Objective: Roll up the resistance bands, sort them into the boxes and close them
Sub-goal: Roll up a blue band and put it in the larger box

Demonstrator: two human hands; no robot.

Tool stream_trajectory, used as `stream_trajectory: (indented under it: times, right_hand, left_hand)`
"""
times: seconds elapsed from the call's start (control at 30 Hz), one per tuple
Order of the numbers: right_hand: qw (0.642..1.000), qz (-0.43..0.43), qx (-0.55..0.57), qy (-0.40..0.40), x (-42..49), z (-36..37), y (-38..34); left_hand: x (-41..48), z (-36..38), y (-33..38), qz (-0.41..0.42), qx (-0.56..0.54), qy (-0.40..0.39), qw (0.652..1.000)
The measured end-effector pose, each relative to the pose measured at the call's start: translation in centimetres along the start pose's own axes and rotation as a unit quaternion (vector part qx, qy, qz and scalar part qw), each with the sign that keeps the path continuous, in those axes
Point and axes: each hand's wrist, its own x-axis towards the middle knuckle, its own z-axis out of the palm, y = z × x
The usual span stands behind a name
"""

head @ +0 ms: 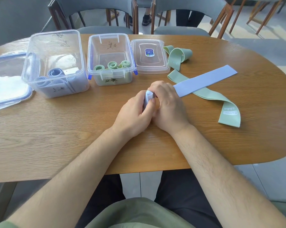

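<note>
Blue band (204, 80) end pinched by left hand (135, 116) and right hand (168, 106).

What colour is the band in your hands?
Light periwinkle blue. The band shows best in the head view.

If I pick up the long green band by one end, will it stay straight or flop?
It would probably flop: the green band already lies twisted and limp on the table. It looks thin, so likely light. Lying flat, it seems unlikely to roll.

Olive-green short-sleeved shirt (139, 214), dark trousers (180, 188), bare forearms (89, 162)
</note>
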Motion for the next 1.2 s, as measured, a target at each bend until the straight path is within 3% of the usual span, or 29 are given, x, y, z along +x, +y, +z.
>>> stream_trajectory:
  times: [0.17,0.3,0.4,0.67,0.97,1.1,1.2]
  right_hand:
    - [1.000,0.003,-0.011,-0.012,0.1,-0.2,-0.2]
    - [0.997,-0.005,0.041,-0.069,0.0,-0.4,0.1]
    - [0.995,0.005,0.089,-0.051,0.0,-0.7,-0.1]
    - [0.996,-0.015,0.086,-0.017,0.0,-0.8,0.5]
    - [0.999,-0.003,-0.019,-0.043,0.0,-0.1,1.2]
    - [0.998,0.025,-0.056,-0.010,0.0,0.4,0.5]
    - [0.995,0.040,-0.096,0.003,0.0,0.7,0.1]
  left_hand:
    - [0.4,0.0,0.5,0.002,-0.018,-0.005,1.000]
    - [0.4,-0.7,0.0,-0.035,-0.143,0.001,0.989]
    - [0.8,-1.4,-0.9,-0.095,-0.217,-0.008,0.972]
    - [0.7,-1.5,-0.6,-0.075,-0.130,0.058,0.987]
    - [0.5,-0.9,-1.2,-0.046,-0.085,0.130,0.987]
    - [0.1,-0.6,-0.8,0.008,-0.029,0.114,0.993]
    - [0.2,-0.7,-0.8,-0.006,-0.047,0.083,0.995]
